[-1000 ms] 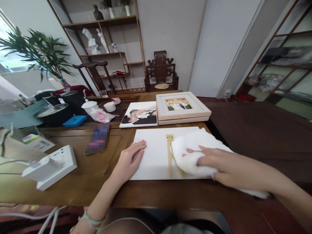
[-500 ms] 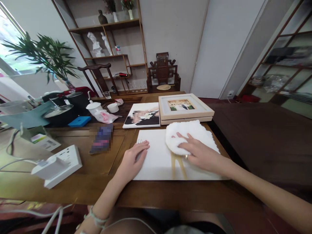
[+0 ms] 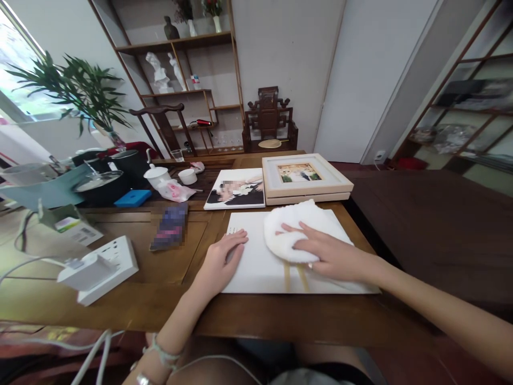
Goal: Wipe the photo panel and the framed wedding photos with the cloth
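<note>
A white board or panel (image 3: 256, 267) with two tan stripes near its front edge lies flat on the wooden table. My left hand (image 3: 225, 255) rests on its left edge, fingers stretched out flat beside small printed lines. With my right hand (image 3: 320, 247) I grip and press a fluffy white cloth (image 3: 282, 238) against the panel. The cloth covers the upper ends of the stripes. Just behind the panel lie a flat photo print (image 3: 240, 192) and light wooden picture frames (image 3: 306, 192), stacked, the top one holding a small photo.
On the left of the table (image 3: 168, 299) are a white power strip (image 3: 110, 272), an opened small box (image 3: 76, 230), a dark patterned item (image 3: 171, 227), a blue box (image 3: 133, 198), a white teapot (image 3: 156, 174) and a black pot (image 3: 98, 187). A dark surface (image 3: 433, 224) extends on the right.
My right hand has slid the cloth slightly left and toward me over the panel, covering more of the stripes. My left hand stays at the panel's left edge.
</note>
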`<state>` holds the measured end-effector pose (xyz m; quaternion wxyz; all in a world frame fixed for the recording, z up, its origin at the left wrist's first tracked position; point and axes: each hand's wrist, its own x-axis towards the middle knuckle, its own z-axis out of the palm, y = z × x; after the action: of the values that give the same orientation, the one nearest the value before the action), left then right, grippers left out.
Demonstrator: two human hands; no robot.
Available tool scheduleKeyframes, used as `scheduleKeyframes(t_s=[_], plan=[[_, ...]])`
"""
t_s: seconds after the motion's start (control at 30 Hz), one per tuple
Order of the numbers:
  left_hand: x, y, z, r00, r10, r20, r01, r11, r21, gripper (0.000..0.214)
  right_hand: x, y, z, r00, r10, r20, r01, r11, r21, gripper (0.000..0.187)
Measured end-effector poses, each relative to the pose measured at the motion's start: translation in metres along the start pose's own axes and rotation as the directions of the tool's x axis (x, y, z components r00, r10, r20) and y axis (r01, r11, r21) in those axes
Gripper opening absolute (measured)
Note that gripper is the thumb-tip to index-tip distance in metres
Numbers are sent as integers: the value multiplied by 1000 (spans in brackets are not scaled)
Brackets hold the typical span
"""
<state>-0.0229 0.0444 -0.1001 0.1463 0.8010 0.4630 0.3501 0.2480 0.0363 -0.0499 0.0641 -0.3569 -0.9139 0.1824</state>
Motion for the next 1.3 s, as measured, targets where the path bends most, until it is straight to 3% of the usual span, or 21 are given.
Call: scheduleKeyframes(t_s=[0.1,0.2,0.53,0.63,0.83,0.97,1.1,1.3], plan=[[0,0,0,1000,-13,0,13,1000,-10,25,21,14,2,997,-42,-58,37,996,-82,51],[0,-1,0,1000,-17,5,18,1000,-13,25,32,11,6,994,-74,-79,61,986,-155,51],[1,-1,1,1000,-3,14,3,1000,-13,25,-15,-69,32,972,-215,98,222,972,-72,33],[0,0,0,1000,-12,18,12,1000,-13,25,-6,-59,25,973,-217,76,219,975,-26,40],[0,2,-2,999,-32,16,32,999,-22,25,49,-11,2,994,-110,-2,110,993,-50,53],[1,2,-3,999,-37,20,37,999,-24,26,66,-8,5,995,-81,-55,73,989,-131,52],[2,1,-2,999,-26,19,27,999,-22,27,44,-37,18,993,-115,-10,111,979,-170,45],[1,0,0,1000,-22,17,22,999,-24,27,-6,-84,19,960,-211,182,229,970,-80,30]])
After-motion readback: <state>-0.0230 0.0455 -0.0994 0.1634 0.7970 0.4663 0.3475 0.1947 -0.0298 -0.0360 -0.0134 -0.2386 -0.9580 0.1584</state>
